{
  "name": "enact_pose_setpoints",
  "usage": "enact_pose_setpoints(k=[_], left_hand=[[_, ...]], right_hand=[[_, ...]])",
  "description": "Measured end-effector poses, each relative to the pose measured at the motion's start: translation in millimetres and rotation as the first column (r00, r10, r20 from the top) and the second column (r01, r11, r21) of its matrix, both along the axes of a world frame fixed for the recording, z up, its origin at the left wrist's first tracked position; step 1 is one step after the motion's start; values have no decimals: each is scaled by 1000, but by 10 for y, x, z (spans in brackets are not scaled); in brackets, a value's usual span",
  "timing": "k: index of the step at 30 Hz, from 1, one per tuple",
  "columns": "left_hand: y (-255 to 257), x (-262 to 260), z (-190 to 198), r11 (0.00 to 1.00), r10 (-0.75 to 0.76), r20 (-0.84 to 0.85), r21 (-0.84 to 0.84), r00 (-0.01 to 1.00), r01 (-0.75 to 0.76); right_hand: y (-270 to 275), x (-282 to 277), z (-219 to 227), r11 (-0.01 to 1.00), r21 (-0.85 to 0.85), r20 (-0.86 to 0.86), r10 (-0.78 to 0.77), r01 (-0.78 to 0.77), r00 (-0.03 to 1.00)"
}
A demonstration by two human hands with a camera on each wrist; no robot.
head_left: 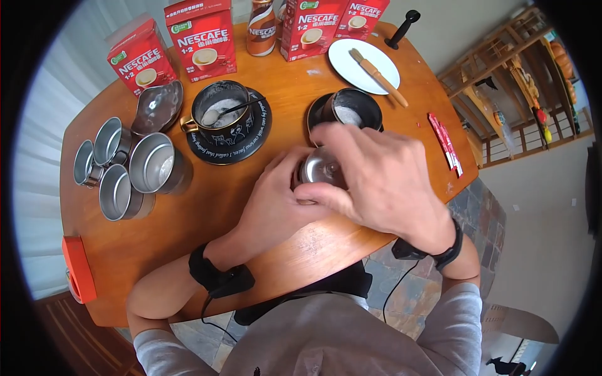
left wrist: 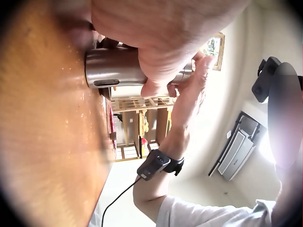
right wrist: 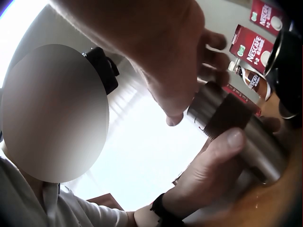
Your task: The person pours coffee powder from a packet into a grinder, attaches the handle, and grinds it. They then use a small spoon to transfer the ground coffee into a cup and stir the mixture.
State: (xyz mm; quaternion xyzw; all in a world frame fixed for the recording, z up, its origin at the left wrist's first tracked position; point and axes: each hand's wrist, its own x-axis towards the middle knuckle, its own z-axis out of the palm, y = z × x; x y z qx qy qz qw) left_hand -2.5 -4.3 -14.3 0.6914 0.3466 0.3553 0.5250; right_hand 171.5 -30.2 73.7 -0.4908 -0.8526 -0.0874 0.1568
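My left hand [head_left: 276,194] grips a brushed-metal cylinder [left wrist: 113,66] shaped like a hand grinder, with a slot window near its base. It stands upright, its base close to the table. In the right wrist view, the left thumb [right wrist: 234,139] lies across the cylinder below a darker band. Blurred in the head view, my right hand [head_left: 382,175] arches over the shiny top, thumb and fingers spread to either side. The right wrist view shows its thumb apart from the cylinder. Just beyond stands a black cup [head_left: 354,109] with white contents on a dark saucer.
Several metal cups [head_left: 153,163] cluster at left beside a dark bowl [head_left: 158,108]. A gold-handled black cup [head_left: 221,103] holds a spoon. Red Nescafe boxes [head_left: 200,41] and a bottle [head_left: 262,28] line the back. A brush [head_left: 376,75] lies on a white plate [head_left: 351,53]; red sachets [head_left: 446,145] lie right.
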Motion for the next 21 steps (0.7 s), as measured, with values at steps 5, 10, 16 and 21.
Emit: enact_pose_setpoints(k=[5, 10, 16, 21], left_hand=[[-21, -30, 42, 974, -74, 12, -215, 997, 75], [-48, -16, 193, 996, -76, 0, -36, 997, 76], [-14, 12, 198, 993, -94, 62, -59, 994, 98], [-36, 33, 232, 993, -85, 82, -80, 993, 92]], right_hand=[[-46, 13, -293, 986, 146, -259, -45, 86, 965], [-143, -14, -336, 983, 93, -309, -123, 159, 943], [-349, 115, -657, 968, 132, -592, -96, 214, 800], [-474, 839, -856, 724, 239, -409, -530, 647, 743]])
